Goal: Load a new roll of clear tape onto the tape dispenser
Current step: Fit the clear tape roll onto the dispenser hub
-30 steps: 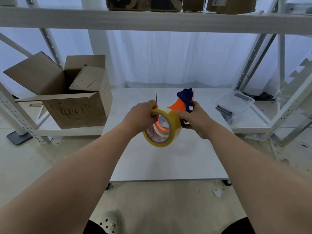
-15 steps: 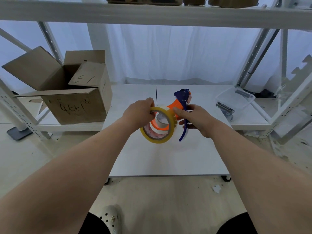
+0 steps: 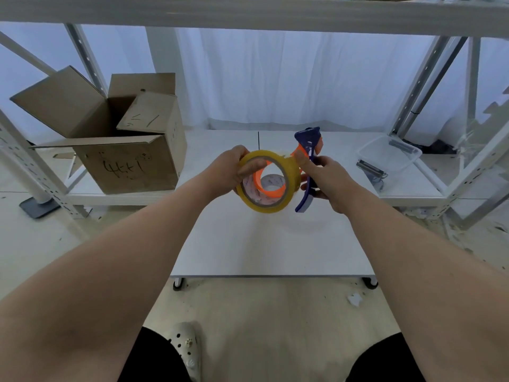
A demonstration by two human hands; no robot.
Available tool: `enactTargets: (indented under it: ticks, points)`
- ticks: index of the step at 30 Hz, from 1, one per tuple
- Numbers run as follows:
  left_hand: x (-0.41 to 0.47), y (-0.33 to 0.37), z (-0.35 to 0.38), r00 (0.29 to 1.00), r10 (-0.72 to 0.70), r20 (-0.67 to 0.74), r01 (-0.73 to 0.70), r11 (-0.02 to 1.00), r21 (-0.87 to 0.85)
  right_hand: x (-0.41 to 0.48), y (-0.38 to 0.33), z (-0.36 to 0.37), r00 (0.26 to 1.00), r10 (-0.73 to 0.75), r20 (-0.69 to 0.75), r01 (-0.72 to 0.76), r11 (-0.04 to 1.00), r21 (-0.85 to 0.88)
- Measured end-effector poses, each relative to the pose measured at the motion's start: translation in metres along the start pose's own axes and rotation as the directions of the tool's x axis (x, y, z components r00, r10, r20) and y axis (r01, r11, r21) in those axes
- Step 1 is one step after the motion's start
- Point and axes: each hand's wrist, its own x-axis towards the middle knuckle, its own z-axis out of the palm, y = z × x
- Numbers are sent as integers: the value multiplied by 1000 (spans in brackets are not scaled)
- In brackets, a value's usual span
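- Surface (image 3: 270, 244): white and bare below the hands. The work is held in the air above it, so a dropped part falls to the surface and may roll off to the floor.
- Cardboard box (image 3: 129, 161): stands open on the low shelf to the left, well apart from the hands. It poses no obstruction.
- Clear tray (image 3: 389, 155): lies on the shelf to the right, also well apart.
- Tape roll (image 3: 268, 181): the yellowish ring is upright and faces the camera. The orange hub shows through its core, so the roll appears partly over the hub. Judgement: if the roll goes on tilted, the core may bind on the hub and seat unevenly.
- Tape dispenser (image 3: 308, 164): blue frame with orange parts, directly behind and to the right of the roll. Its cutting end points up and away. Judgement: fingers near the blade are at risk if the roll slips suddenly.
- Left hand (image 3: 234, 172): grip closed on the roll's left rim, fingers hooked inside the core. Fingers inside the core may be pinched against the hub.
- Right hand (image 3: 322, 175): grip closed around the dispenser handle, thumb against the roll's outer edge. A loose hold lets the dispenser twist.
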Motion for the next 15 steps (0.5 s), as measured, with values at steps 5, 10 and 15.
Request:
enactTargets:
  ticks: [5,10,15]
  points:
    - [1,-1,-1,998,-47,-29,48,998,37,0,2,2,998,-21,60,23,999,-30]
    - [1,-5,0,995,-99,-6,99,991,86,2,2,7,991,-43,125,51,997,-63]
    - [3,-9,-2,990,-141,2,140,987,80,5,-1,8,971,-47,236,50,999,-7]
